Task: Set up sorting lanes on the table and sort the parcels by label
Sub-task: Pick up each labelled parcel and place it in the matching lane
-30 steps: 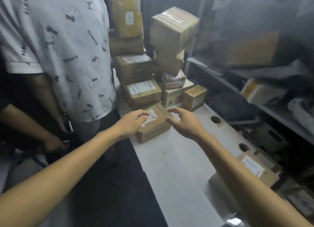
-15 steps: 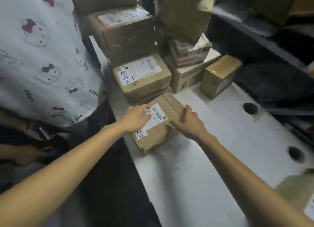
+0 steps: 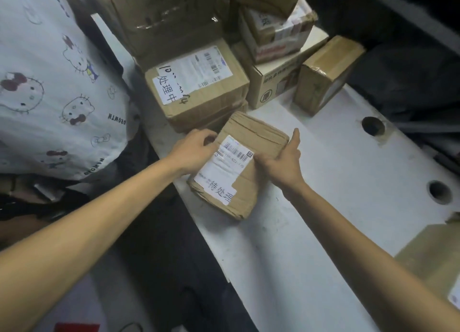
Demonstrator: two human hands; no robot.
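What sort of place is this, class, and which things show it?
Probably a courier sorting or storage room. Taped cardboard boxes are stacked at the far end of the table, several bearing barcoded shipping labels, and the left hand and right hand hold a labelled parcel.

The box (image 3: pixel 433 262) at the right edge is cut off. The print on the parcel (image 3: pixel 256 137) is too blurry to read.
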